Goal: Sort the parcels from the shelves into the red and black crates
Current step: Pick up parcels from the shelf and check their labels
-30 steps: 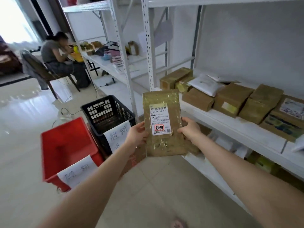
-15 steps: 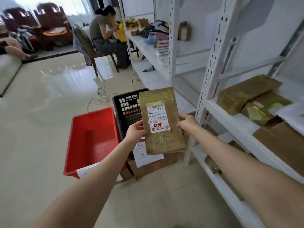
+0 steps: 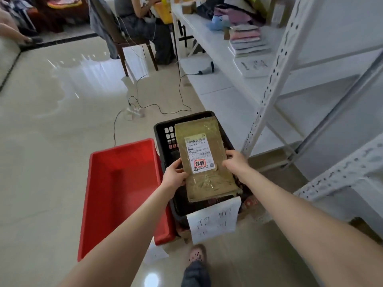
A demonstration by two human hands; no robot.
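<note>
A flat brown parcel [image 3: 207, 179] wrapped in clear tape, with a white shipping label and a red stamp, hangs over the black crate [image 3: 163, 139]. My left hand [image 3: 174, 176] grips its left edge and my right hand [image 3: 234, 162] grips its right edge. The black crate stands on the floor with a handwritten paper sign [image 3: 213, 220] on its near wall. The red crate [image 3: 116, 191] sits just left of it, touching, and its inside shows nothing.
White metal shelving [image 3: 275, 83] runs along the right, with stacked papers and clothes on the far shelf. A power strip and black cables [image 3: 134, 110] lie on the floor beyond the crates. A person sits on a chair [image 3: 132, 44] at the back. My foot [image 3: 196, 253] stands near the black crate.
My view has swung left and down from the shelf of parcels to the crates. Both hands have carried the parcel lower, from in front of the shelf to over the black crate.
</note>
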